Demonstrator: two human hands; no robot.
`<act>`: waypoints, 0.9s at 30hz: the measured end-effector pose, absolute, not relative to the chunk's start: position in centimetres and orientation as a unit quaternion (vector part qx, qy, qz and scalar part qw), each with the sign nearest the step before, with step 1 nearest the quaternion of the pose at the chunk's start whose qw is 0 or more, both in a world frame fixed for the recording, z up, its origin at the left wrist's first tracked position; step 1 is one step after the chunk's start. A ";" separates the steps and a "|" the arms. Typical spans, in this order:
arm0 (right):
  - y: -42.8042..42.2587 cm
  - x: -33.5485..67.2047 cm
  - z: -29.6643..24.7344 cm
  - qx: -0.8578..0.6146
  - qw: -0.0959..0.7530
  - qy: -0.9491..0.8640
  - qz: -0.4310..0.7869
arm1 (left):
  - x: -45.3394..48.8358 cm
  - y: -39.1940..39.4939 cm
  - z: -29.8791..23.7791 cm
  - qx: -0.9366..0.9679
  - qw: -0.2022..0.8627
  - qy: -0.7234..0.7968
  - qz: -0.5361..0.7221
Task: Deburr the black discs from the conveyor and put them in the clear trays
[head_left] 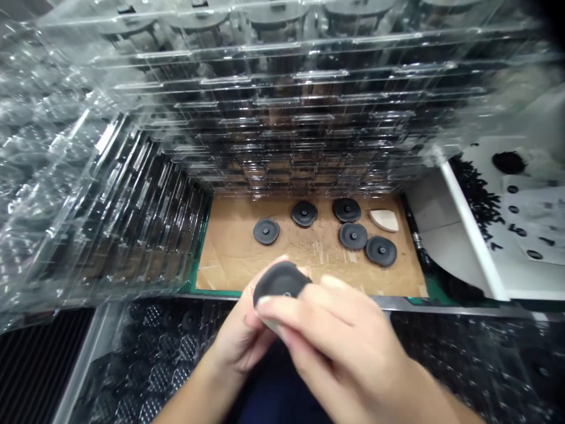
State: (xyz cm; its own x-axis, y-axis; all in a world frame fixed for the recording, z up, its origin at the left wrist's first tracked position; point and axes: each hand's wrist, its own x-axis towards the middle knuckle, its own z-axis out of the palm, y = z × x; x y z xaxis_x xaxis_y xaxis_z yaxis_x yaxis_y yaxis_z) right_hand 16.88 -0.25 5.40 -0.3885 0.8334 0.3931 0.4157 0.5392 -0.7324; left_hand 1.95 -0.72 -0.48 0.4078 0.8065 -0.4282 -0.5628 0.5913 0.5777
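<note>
Black disc [280,282], held above the front edge of the work surface, is the item under inspection on the single head view. I log it tilted, with its broad face turned up and toward the camera. Its long axis, the disc's diameter, runs roughly side to side and rises slightly to the right. A small central hub shows near its lower edge.

My reading of the left hand [236,335] is a firm grasp from behind and below, with the fingertips curled up against the rim. The right hand [344,341] is also grasping, its fingers [300,309] laid across the front of the disc. A pale item shows beneath the disc, but I cannot identify it.

Ahead, a tall stack of clear plastic trays [282,118] holds dark parts in rows of cells, and a second clear stack [132,194] stands on the left. Below the hands, a black dimpled tray [168,347] sits near the left hand. A cardboard sheet [229,253] on a green mat [435,288] carries five black discs [266,231] and a pale wedge-shaped piece [384,219]. To the right, past a white rail [472,227], small black parts [474,194] lie heaped on a white surface [529,271].
</note>
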 end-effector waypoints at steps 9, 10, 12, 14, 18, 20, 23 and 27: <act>1.1 17.6 5.7 -0.375 0.344 -0.843 0.175 | 2.6 -1.4 -0.1 0.099 0.856 0.322 0.391; 1.8 17.6 5.6 -0.326 0.341 -0.855 0.217 | 2.5 -1.4 -0.2 0.102 0.860 0.317 0.386; 3.2 18.1 4.7 -0.306 0.333 -0.852 0.264 | 2.1 -1.5 -0.2 0.098 0.871 0.295 0.380; 4.1 18.8 2.7 -0.395 0.339 -0.813 0.260 | 1.6 -1.6 -0.2 0.072 0.885 0.267 0.375; 3.9 19.4 -4.0 -0.527 0.298 -0.732 0.312 | 1.2 -1.6 -0.3 0.018 0.907 0.216 0.360; 3.2 19.3 -7.0 -0.548 0.282 -0.721 0.317 | 1.3 -1.6 -0.4 -0.004 0.916 0.193 0.351; 1.9 19.3 -8.7 -0.575 0.299 -0.700 0.301 | 1.3 -1.6 -0.7 -0.015 0.924 0.172 0.341; 0.8 19.7 -6.8 -0.564 0.329 -0.691 0.311 | 1.0 -1.7 -1.0 -0.011 0.928 0.166 0.333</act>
State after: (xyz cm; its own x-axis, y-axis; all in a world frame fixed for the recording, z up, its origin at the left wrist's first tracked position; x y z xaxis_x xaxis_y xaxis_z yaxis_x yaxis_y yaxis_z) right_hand 19.73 0.83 -6.78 -0.1484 0.9835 0.1031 0.5744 0.1706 -0.8006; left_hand 1.05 -1.70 -1.02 0.7227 0.6145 -0.3164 -0.6221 0.7778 0.0895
